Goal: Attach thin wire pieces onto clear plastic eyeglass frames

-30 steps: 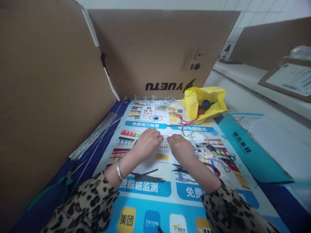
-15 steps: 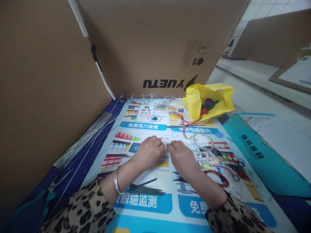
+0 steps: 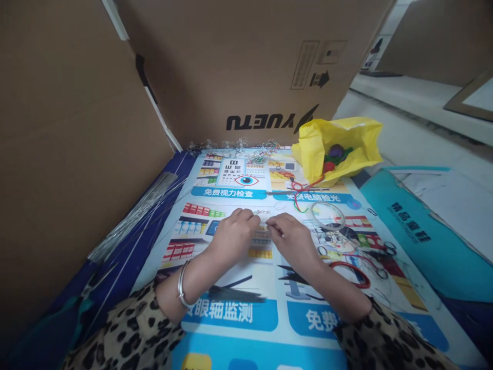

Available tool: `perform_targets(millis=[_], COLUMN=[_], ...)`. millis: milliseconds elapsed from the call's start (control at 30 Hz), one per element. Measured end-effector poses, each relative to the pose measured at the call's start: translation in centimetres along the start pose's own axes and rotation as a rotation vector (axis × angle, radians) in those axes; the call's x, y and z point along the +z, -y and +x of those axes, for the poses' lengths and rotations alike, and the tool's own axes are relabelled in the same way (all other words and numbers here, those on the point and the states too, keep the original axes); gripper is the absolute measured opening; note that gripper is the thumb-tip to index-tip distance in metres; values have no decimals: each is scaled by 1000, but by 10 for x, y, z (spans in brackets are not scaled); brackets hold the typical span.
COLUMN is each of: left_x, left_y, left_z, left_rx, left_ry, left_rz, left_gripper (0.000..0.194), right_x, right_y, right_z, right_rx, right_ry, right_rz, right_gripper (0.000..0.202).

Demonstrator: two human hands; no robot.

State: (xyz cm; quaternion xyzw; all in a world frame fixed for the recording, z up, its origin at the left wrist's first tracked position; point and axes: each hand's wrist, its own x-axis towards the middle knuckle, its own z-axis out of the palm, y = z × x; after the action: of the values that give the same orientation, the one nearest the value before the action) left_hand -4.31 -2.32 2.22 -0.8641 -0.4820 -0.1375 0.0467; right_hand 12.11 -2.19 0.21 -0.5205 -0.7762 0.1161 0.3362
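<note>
My left hand [image 3: 235, 237] and my right hand [image 3: 291, 240] are close together over the middle of the printed mat. Both have their fingers pinched, tips facing each other with a narrow gap. What they hold is too small and too hidden to name. Just beyond the fingertips lies a small cluster of clear, shiny bits [image 3: 262, 211]. To the right of my right hand is a pale ring-shaped coil [image 3: 327, 216]. A red coil [image 3: 360, 277] lies by my right forearm, and a bundle of thin dark strips [image 3: 236, 294] is beside my left forearm.
Cardboard walls [image 3: 231, 61] stand behind and left. A yellow bag [image 3: 311, 151] with coloured balls leans at the back right, near red-handled scissors [image 3: 296, 186]. Wire bundles [image 3: 131, 221] and teal-handled pliers [image 3: 79, 311] lie left. Tangled wire pieces [image 3: 239, 146] line the back; a teal box [image 3: 416, 226] is right.
My right hand has turned slightly, its fingers less curled, and shifted a little right from my left hand. The whole view has also shifted a little.
</note>
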Motion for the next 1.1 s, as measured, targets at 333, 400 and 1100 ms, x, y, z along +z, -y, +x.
perform_targets(millis=[333,400,1100], left_x=[9,10,22], left_y=[8,7,-5], left_z=[11,12,10], left_rx=[-467,-562,-659], left_ry=[-24,15,-19], left_rz=[-980,-1246,-1825], left_gripper=[7,4,18], right_x=[-4,-3,4], right_y=[5,6,8], right_z=[4,4,2], right_rx=[438,482,533], right_ry=[121,129,24], right_rz=[687,837,1002], right_gripper=[13,16,19])
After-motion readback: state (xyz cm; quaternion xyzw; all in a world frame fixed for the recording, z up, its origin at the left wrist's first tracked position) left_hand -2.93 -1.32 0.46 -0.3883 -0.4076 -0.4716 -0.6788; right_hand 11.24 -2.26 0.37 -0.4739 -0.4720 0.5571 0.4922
